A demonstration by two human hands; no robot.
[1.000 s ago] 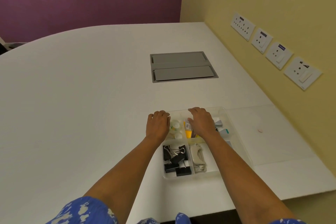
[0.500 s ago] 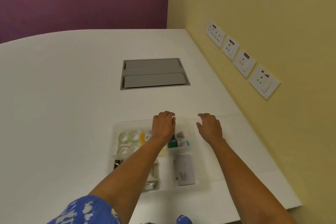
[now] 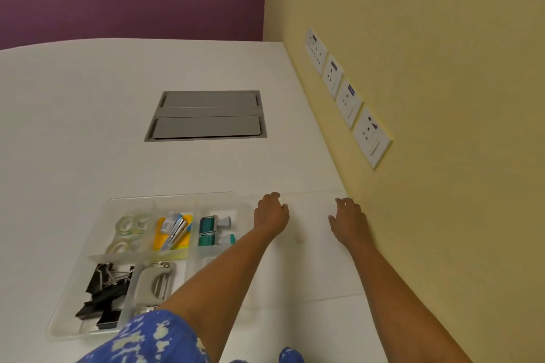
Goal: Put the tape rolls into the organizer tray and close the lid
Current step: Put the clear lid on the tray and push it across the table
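Wall sockets (image 3: pixel 348 96), right of frame: small blue labels, too blurred to read.
Packets in the organizer tray (image 3: pixel 73 289): print illegible.

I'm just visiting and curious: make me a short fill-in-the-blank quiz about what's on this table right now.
1. The tape rolls lie in the organizer tray's far-____ compartment.
2. Both hands, left hand and right hand, reach to the clear ____, which lies flat on the table right of the tray.
3. The black binder clips fill the near-____ compartment.
4. The yellow wall carries ____ white socket plates.

Missing words: left; lid; left; four
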